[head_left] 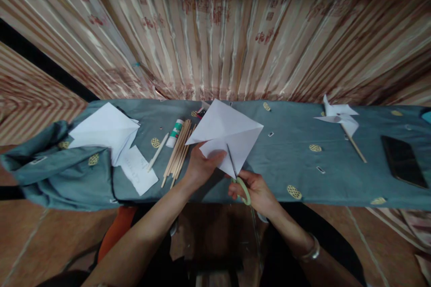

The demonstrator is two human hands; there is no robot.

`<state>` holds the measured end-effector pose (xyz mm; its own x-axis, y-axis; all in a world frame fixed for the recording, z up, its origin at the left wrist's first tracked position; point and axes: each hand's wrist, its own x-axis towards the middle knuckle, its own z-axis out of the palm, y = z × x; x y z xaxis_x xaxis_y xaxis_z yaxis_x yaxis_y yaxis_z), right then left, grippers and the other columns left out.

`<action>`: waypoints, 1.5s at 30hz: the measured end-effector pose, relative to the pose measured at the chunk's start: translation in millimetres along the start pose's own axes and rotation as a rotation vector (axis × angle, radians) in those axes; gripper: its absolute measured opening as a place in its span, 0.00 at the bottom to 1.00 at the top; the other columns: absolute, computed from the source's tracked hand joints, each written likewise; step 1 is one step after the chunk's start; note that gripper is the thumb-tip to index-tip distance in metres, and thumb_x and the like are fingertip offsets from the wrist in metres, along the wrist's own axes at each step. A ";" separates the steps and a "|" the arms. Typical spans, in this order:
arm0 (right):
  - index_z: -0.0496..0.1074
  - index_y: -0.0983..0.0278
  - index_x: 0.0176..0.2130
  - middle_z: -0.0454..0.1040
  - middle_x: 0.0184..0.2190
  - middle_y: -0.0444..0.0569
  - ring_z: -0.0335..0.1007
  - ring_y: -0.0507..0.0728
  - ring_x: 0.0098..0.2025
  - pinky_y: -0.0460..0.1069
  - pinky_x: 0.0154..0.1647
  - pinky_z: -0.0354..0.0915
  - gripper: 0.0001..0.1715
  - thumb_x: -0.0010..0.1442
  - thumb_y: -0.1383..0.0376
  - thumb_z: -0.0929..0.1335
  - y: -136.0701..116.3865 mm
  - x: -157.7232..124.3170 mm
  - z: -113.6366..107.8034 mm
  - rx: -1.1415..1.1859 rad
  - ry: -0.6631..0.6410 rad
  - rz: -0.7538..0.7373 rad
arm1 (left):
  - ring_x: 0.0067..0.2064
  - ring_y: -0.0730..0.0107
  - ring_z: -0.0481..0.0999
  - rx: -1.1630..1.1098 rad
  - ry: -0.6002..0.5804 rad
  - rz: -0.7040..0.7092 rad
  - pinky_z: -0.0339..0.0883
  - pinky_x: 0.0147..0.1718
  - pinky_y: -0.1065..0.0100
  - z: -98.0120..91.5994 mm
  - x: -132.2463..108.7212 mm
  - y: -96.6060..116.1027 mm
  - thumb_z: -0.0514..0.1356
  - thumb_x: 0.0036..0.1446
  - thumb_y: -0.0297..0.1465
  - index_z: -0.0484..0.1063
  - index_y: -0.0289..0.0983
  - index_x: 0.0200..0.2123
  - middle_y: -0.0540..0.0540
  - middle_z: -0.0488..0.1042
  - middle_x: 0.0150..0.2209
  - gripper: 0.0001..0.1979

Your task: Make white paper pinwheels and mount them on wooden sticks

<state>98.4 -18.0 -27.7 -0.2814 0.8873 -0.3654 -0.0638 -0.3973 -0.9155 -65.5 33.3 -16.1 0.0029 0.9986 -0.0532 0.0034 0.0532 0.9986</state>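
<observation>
A white square of paper (232, 119) with diagonal creases is held up over the cloth, one corner toward me. My left hand (204, 163) grips its lower left edge, the thumb on top and the other fingers partly hidden. A slit runs in from the left corner. In my right hand (254, 188) are scissors (243, 192) with light green handles, my fingers closed round the loops. Their blades lie over the paper near its bottom corner, pointing toward the middle. Whether the blades are parted, I cannot tell.
On the green cloth-covered table (289, 168), wooden sticks (177, 152), a glue stick (175, 133), a white pen-like stick (158, 152), a written note (138, 171) and stacked paper (104, 128) lie left. To the right are a paper pinwheel (341, 116) and a dark phone (404, 161). A curtain (222, 31) hangs behind.
</observation>
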 end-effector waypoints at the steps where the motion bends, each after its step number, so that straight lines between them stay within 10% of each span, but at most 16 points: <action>1: 0.78 0.64 0.33 0.73 0.19 0.42 0.65 0.49 0.18 0.45 0.20 0.63 0.25 0.38 0.52 0.79 0.2 0.1 0.2 0.006 -0.002 0.007 | 0.27 0.66 0.73 0.006 0.009 -0.005 0.68 0.27 0.67 0.4 -0.1 2.1 0.66 0.46 0.36 0.75 0.36 0.31 0.48 0.76 0.26 0.11; 45: 0.74 0.65 0.24 0.71 0.15 0.41 0.62 0.48 0.17 0.44 0.19 0.60 0.21 0.34 0.54 0.79 -8.4 -0.1 6.5 0.049 0.065 0.066 | 0.27 0.68 0.72 -0.022 0.004 -0.007 0.67 0.28 0.68 4.0 -3.2 3.3 0.66 0.46 0.33 0.75 0.36 0.31 0.48 0.76 0.26 0.09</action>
<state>92.8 -16.3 -18.9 -0.2240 0.8715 -0.4363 -0.0946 -0.4650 -0.8802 -61.5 30.2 -12.6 -0.0008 0.9982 -0.0604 -0.0184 0.0604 0.9980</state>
